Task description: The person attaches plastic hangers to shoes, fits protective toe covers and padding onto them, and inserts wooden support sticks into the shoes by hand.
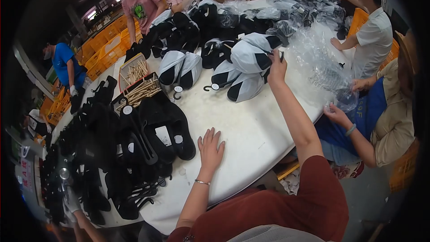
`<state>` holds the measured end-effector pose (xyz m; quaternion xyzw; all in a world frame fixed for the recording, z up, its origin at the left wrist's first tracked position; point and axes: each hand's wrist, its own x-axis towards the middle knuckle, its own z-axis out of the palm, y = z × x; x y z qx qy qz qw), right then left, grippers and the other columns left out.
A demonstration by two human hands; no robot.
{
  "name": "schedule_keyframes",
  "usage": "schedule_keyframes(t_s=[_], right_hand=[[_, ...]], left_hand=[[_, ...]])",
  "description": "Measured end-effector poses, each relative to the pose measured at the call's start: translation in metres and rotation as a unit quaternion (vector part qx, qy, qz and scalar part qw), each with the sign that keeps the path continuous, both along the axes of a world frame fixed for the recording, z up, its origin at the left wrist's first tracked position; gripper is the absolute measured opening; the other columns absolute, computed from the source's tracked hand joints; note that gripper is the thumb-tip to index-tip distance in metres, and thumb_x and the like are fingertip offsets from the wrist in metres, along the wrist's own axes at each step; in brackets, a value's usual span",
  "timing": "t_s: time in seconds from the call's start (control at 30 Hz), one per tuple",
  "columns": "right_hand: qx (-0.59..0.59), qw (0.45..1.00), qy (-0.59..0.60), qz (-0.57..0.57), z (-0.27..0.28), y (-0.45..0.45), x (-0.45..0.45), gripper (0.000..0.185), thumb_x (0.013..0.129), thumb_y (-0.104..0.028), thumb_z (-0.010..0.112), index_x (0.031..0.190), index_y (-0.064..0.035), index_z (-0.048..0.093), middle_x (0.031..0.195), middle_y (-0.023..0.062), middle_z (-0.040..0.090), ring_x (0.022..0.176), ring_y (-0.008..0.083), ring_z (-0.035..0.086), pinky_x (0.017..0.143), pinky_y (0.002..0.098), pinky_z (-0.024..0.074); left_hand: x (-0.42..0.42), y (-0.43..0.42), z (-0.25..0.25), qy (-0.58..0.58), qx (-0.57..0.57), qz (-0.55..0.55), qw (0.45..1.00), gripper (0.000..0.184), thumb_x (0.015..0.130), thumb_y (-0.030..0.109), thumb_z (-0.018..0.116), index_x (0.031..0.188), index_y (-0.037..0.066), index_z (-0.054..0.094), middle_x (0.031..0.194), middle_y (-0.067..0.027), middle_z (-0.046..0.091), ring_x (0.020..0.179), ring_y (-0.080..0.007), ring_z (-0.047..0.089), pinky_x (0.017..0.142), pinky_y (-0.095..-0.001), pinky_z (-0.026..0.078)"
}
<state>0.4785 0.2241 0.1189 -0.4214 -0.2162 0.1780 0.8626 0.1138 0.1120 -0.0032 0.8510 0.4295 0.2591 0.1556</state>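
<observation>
**Q:** Entry one, on the left?
**A:** Left hand (211, 150): one, bare, palm down on the near part of the tabletop (251, 127), fingers spread apart, nothing in them. I read it as a brace for my long reach.

**Q:** Entry two, on the right?
**A:** Right hand (277, 68): one, bare, closed on the right edge of the wrapped shoes (251, 56), black with white paper. My exact grip is partly hidden. An edge hold probably spares the paper.

**Q:** Location of these?
**A:** Far middle, overlapping a lower wrapped pair (246, 88), whose dark hook (207, 88) points left. Further left: another wrapped pair (180, 69), hook toward me.

**Q:** Remaining stock?
**A:** Left: black shoes (169, 130), close-set, some on hangers, seemingly laid so to save room. Beyond them: wooden sticks (135, 72), loose in a divided box (120, 80), whose walls likely stop them rolling. Far right: clear plastic bags (309, 56), heaped. Right edge: a co-worker's hand (338, 115), near a bag, apart from mine.
</observation>
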Motion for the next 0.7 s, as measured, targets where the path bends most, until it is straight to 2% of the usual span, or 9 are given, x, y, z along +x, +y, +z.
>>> schedule_keyframes(t_s=[0.13,0.2,0.3,0.33,0.4,0.47,0.5,0.6,0.7], right_hand=[[-0.031,0.977,-0.211,-0.022,0.041,-0.022,-0.04,0.037,0.107,-0.026,0.056,0.126,0.0051,0.065,0.119,0.0108,0.068,0.109,0.0171,0.064,0.1,0.0317,0.0478],[0.005,0.969,-0.245,-0.006,0.071,-0.056,-0.066,0.035,0.107,-0.024,0.056,0.126,0.0041,0.066,0.121,0.0104,0.069,0.11,0.0155,0.064,0.1,0.0299,0.0473],[0.012,0.924,-0.37,0.097,0.125,-0.125,-0.098,0.027,0.105,-0.018,0.058,0.12,0.0015,0.07,0.112,0.0078,0.072,0.105,0.0144,0.065,0.096,0.0291,0.0494],[-0.015,0.904,-0.403,0.142,0.136,-0.141,-0.1,0.025,0.104,-0.016,0.06,0.118,0.0005,0.071,0.109,0.0069,0.073,0.103,0.0139,0.066,0.095,0.0288,0.0501],[-0.102,0.841,-0.483,0.221,0.147,-0.158,-0.103,0.028,0.101,-0.023,0.062,0.114,0.0006,0.072,0.1,0.008,0.075,0.094,0.0134,0.068,0.087,0.0274,0.0522],[-0.141,0.828,-0.409,0.357,0.136,-0.163,-0.115,0.024,0.1,-0.019,0.062,0.105,0.0018,0.072,0.096,0.0089,0.075,0.088,0.0157,0.072,0.085,0.0295,0.0547],[-0.131,0.817,-0.374,0.42,0.13,-0.164,-0.119,0.024,0.1,-0.018,0.062,0.104,0.0035,0.072,0.098,0.0106,0.075,0.091,0.0172,0.071,0.088,0.0306,0.0547],[-0.134,0.76,-0.339,0.539,0.136,-0.177,-0.136,0.024,0.102,-0.016,0.06,0.104,0.0055,0.07,0.101,0.0137,0.074,0.097,0.0202,0.071,0.093,0.0327,0.0545],[-0.146,0.727,-0.333,0.582,0.149,-0.186,-0.161,0.025,0.101,-0.017,0.06,0.104,0.0057,0.07,0.101,0.014,0.075,0.097,0.0206,0.072,0.092,0.0325,0.0545]], left_hand=[[-0.004,0.003,-0.009,-0.017,0.011,-0.004,1.0,0.044,0.096,0.025,0.062,0.135,0.005,0.061,0.152,-0.0177,0.048,0.146,-0.0324,0.039,0.121,-0.0573,0.018],[-0.005,0.006,-0.014,-0.054,0.002,0.01,0.999,0.041,0.099,0.024,0.059,0.134,0.003,0.061,0.151,-0.0191,0.05,0.143,-0.0337,0.043,0.12,-0.0558,0.022],[-0.012,0.018,-0.03,-0.2,-0.014,0.023,0.979,0.041,0.105,0.016,0.05,0.139,-0.004,0.055,0.151,-0.0208,0.05,0.142,-0.0334,0.045,0.121,-0.0428,0.028],[-0.009,0.016,-0.029,-0.355,-0.123,0.04,0.926,0.045,0.109,0.021,0.043,0.145,-0.005,0.049,0.151,-0.0192,0.05,0.143,-0.0303,0.044,0.121,-0.039,0.03],[-0.021,0.029,-0.043,-0.486,-0.234,0.021,0.842,0.053,0.112,0.033,0.036,0.15,-0.003,0.043,0.154,-0.0173,0.048,0.145,-0.0279,0.041,0.122,-0.0392,0.026],[-0.038,0.014,-0.029,-0.579,-0.317,-0.043,0.75,0.065,0.111,0.049,0.03,0.152,-0.001,0.04,0.156,-0.0164,0.044,0.146,-0.0278,0.038,0.124,-0.0405,0.022],[-0.052,-0.005,-0.011,-0.558,-0.379,-0.02,0.738,0.074,0.108,0.058,0.029,0.154,0.0,0.036,0.158,-0.0151,0.042,0.148,-0.0277,0.035,0.124,-0.0436,0.019],[-0.072,-0.062,0.004,-0.599,-0.453,-0.102,0.652,0.072,0.108,0.058,0.031,0.155,0.004,0.036,0.158,-0.0119,0.042,0.148,-0.0292,0.034,0.122,-0.0445,0.022],[-0.078,-0.115,0.012,-0.608,-0.449,-0.078,0.65,0.074,0.107,0.059,0.033,0.157,0.004,0.031,0.16,-0.0125,0.039,0.147,-0.03,0.036,0.122,-0.0451,0.024]])
